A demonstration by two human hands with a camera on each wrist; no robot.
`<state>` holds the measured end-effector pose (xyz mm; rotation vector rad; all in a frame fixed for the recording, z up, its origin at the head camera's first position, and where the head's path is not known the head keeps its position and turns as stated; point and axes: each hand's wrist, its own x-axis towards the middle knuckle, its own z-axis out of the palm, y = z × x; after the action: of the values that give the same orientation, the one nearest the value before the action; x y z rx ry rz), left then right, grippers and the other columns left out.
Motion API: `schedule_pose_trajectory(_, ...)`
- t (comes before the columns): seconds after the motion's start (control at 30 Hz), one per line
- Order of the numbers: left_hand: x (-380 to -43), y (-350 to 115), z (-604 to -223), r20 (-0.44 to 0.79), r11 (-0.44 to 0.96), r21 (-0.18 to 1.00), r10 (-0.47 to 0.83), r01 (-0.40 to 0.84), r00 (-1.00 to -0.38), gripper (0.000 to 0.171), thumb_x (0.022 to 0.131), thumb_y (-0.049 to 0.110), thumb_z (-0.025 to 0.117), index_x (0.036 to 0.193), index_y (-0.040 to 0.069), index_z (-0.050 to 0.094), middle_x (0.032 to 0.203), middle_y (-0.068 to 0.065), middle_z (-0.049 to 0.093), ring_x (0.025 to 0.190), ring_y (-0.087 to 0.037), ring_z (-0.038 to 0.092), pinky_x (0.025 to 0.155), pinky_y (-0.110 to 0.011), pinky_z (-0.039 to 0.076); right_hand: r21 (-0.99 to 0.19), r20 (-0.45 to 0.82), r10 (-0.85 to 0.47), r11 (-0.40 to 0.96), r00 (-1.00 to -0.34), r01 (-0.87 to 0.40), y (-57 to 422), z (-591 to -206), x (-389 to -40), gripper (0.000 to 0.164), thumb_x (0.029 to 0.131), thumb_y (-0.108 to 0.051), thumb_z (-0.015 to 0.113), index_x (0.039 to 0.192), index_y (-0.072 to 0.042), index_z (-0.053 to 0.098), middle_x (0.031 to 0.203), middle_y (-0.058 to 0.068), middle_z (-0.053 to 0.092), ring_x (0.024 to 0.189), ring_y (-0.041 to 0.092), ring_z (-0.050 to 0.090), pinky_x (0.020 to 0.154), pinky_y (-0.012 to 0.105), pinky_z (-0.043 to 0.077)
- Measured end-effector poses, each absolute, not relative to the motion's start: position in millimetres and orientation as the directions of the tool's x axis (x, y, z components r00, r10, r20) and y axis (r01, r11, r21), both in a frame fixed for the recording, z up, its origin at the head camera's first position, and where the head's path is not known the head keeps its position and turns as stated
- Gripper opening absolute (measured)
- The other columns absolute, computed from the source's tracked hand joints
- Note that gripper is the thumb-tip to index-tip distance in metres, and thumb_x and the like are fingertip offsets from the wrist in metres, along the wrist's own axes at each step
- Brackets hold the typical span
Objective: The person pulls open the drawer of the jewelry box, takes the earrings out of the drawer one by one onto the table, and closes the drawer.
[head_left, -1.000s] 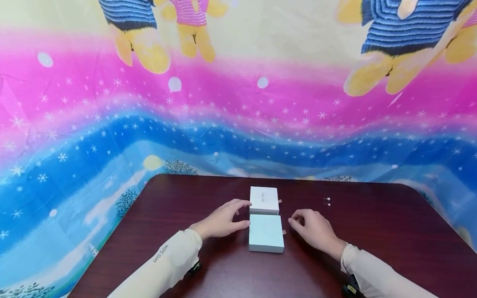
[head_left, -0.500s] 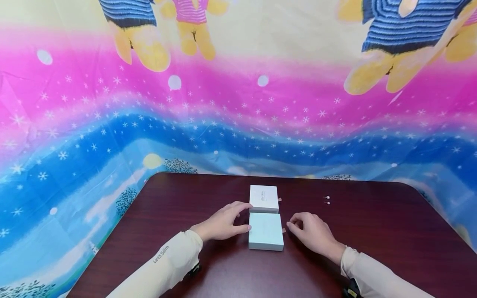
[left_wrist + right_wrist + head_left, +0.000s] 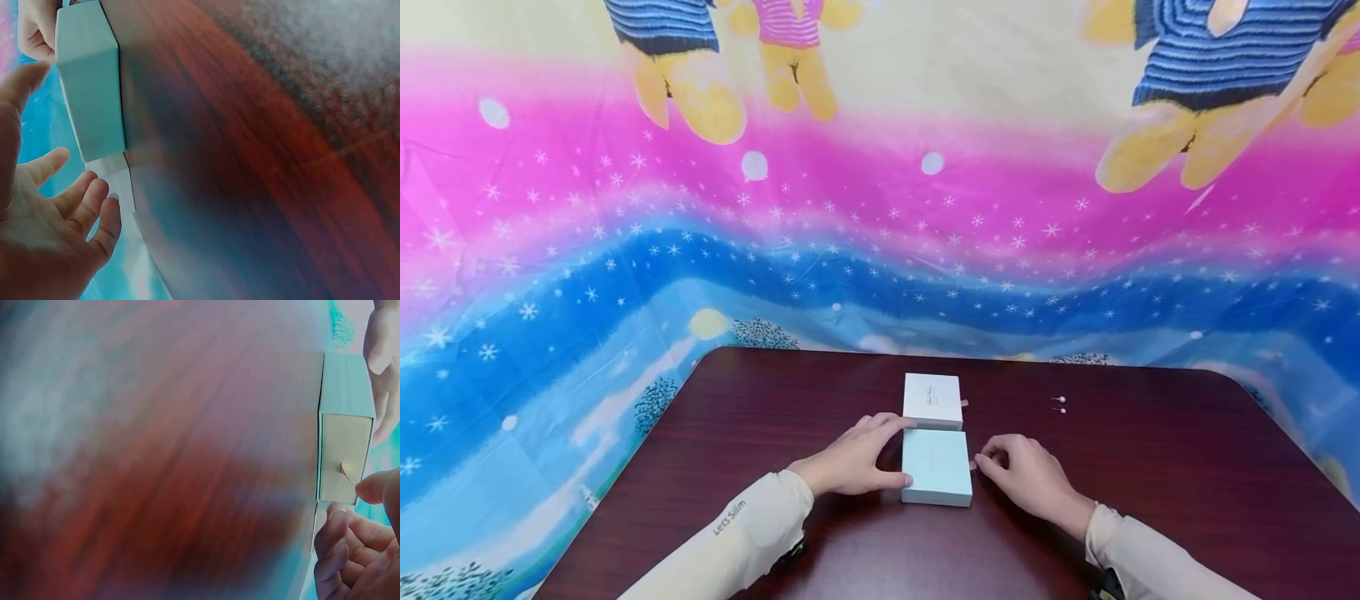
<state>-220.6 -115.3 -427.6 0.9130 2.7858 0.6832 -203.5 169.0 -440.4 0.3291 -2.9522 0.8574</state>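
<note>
A mint-green drawer-style box lies flat on the dark red table, its pale drawer front facing right. My left hand spreads along its left side, thumb by the near part and index finger by the far corner. The other left fingers are relaxed and hold nothing. At the box's right side, my right hand pinches the small ribbon tab between thumb and index finger. The remaining right fingers are curled. The drawer sits flush inside its sleeve.
Directly behind the mint box lies a white box with printed lettering and its own ribbon tab on the right. Two pearl stud earrings lie at the back right. A colourful printed cloth hangs behind the table.
My left hand has moved slightly nearer, its thumb coming down along the mint box's left side. My right hand has moved left to the ribbon tab and taken hold of it.
</note>
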Motion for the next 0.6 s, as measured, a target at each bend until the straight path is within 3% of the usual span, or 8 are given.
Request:
schedule_pose_trajectory(0.33, -219.7, -112.0, -430.6, -0.035, 0.731, 0.439, 0.594, 0.522, -0.804, 0.091, 0.083, 0.056, 0.077, 0.157, 0.027, 0.032, 0.154, 0.000, 0.043, 0.136, -0.022, 0.044, 0.112, -0.046, 0.039, -0.564, 0.068, -0.185, 0.804, -0.980, -0.191, 166.2, -440.7, -201.7, 0.009, 0.093, -0.023, 0.071, 0.085, -0.025, 0.076, 0.065, -0.012, 0.061, 0.055, 0.006, 0.047, 0.055, 0.026, 0.039)
schedule_pose_trajectory(0.6, -220.3, -108.2, -436.3, -0.060, 0.742, 0.423, 0.596, 0.521, -0.801, 0.103, 0.079, 0.058, 0.079, 0.160, 0.025, 0.026, 0.157, -0.001, 0.042, 0.139, -0.023, 0.044, 0.113, -0.047, 0.038, -0.619, 0.061, -0.234, 0.754, -0.970, -0.221, 168.2, -439.8, -200.1, 0.010, 0.095, -0.020, 0.069, 0.088, -0.019, 0.077, 0.071, -0.008, 0.066, 0.060, 0.006, 0.049, 0.061, 0.024, 0.041)
